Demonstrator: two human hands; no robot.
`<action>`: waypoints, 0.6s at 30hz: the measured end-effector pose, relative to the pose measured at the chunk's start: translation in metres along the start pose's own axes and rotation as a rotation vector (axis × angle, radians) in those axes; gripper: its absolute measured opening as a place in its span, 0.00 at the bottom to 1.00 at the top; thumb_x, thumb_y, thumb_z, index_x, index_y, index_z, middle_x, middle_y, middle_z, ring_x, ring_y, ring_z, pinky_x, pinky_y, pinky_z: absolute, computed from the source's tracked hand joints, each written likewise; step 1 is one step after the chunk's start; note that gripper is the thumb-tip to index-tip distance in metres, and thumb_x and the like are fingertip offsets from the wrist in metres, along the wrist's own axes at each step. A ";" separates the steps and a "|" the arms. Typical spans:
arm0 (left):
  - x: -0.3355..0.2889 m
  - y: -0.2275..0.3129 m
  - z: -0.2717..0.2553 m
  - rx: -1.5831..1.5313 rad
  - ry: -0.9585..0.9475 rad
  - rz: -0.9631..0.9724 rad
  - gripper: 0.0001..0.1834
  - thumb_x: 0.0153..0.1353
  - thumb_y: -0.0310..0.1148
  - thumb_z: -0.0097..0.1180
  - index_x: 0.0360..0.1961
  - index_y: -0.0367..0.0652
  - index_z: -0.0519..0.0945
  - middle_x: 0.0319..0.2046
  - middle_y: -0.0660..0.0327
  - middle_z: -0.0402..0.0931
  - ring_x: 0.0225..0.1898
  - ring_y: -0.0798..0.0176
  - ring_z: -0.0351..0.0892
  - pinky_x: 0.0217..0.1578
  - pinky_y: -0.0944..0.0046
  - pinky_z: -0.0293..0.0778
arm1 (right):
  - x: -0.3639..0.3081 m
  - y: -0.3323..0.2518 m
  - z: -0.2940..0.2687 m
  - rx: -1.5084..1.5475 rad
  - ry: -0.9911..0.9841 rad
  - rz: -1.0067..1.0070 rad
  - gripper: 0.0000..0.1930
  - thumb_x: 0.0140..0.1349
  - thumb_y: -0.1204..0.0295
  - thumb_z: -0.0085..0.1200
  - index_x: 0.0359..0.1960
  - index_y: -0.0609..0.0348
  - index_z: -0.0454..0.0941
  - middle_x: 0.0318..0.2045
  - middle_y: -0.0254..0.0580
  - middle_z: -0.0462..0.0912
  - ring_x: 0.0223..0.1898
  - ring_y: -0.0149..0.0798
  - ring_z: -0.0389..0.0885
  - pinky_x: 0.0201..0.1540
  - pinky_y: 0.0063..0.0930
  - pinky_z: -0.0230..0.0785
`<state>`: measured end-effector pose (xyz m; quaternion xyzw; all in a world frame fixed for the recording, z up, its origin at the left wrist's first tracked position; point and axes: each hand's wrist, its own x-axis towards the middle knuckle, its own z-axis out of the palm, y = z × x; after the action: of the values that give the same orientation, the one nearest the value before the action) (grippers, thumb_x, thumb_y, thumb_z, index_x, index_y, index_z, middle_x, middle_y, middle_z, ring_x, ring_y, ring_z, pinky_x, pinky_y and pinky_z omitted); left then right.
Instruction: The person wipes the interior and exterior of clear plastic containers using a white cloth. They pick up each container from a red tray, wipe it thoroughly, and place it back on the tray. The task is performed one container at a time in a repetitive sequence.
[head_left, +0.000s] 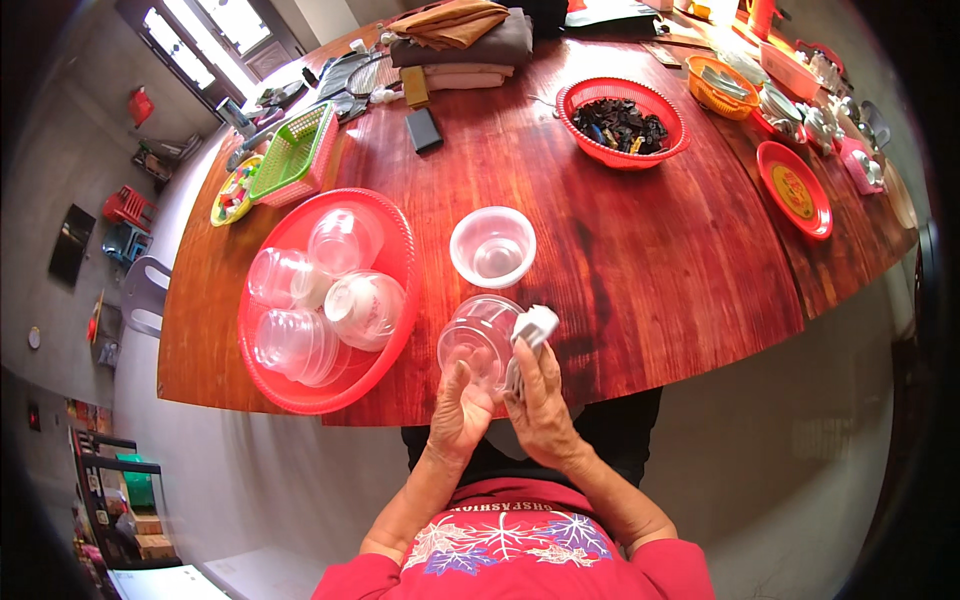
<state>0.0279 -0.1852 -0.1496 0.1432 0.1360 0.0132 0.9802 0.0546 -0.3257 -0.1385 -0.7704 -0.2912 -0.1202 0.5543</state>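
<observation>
My left hand grips a clear plastic bowl from below, near the table's front edge. A bunched white cloth is in my right hand, pressed against the bowl's right side. Just beyond stands a whitish translucent bowl, upright on the table. On the left, a round red tray bears several clear plastic bowls, some nested, and a whiter bowl lying tilted among them.
The reddish wooden table carries a red basket of small dark items at the far right. Green and pink baskets stand far left, near a dark box and folded cloths. A red plate and dishes line the right.
</observation>
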 end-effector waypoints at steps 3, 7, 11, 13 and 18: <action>0.001 -0.007 0.001 -0.134 0.056 -0.057 0.23 0.60 0.34 0.62 0.55 0.50 0.70 0.55 0.61 0.70 0.56 0.57 0.70 0.58 0.51 0.70 | -0.010 0.000 0.013 -0.325 0.107 -0.156 0.29 0.59 0.79 0.54 0.64 0.63 0.62 0.63 0.59 0.60 0.64 0.61 0.61 0.63 0.48 0.56; -0.002 -0.008 0.006 -0.042 -0.118 -0.101 0.32 0.60 0.43 0.61 0.63 0.47 0.64 0.55 0.59 0.71 0.55 0.57 0.73 0.59 0.54 0.71 | 0.000 -0.005 0.002 -0.181 0.213 -0.141 0.25 0.61 0.81 0.52 0.62 0.63 0.65 0.59 0.56 0.66 0.59 0.55 0.69 0.56 0.43 0.66; -0.005 -0.010 0.018 0.110 -0.076 -0.075 0.34 0.59 0.46 0.61 0.64 0.54 0.63 0.55 0.57 0.70 0.51 0.55 0.75 0.56 0.50 0.74 | 0.007 -0.003 -0.009 0.440 0.400 0.234 0.20 0.68 0.77 0.44 0.61 0.65 0.64 0.53 0.51 0.72 0.52 0.40 0.75 0.50 0.27 0.72; -0.007 -0.010 0.017 0.103 -0.090 -0.094 0.34 0.59 0.47 0.61 0.65 0.57 0.62 0.55 0.56 0.70 0.49 0.54 0.76 0.55 0.47 0.74 | 0.025 -0.016 -0.018 0.950 0.552 0.472 0.17 0.72 0.72 0.39 0.60 0.66 0.63 0.48 0.44 0.77 0.47 0.34 0.79 0.47 0.24 0.74; 0.000 -0.011 0.020 0.039 -0.093 -0.121 0.33 0.62 0.48 0.58 0.64 0.54 0.60 0.55 0.58 0.69 0.55 0.50 0.72 0.52 0.44 0.75 | 0.029 0.010 -0.027 1.291 0.421 0.528 0.18 0.70 0.73 0.44 0.60 0.64 0.64 0.49 0.44 0.77 0.46 0.31 0.78 0.48 0.24 0.74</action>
<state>0.0326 -0.2011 -0.1342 0.1544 0.0989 -0.0551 0.9815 0.0871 -0.3438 -0.1220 -0.2950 0.0045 0.0677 0.9531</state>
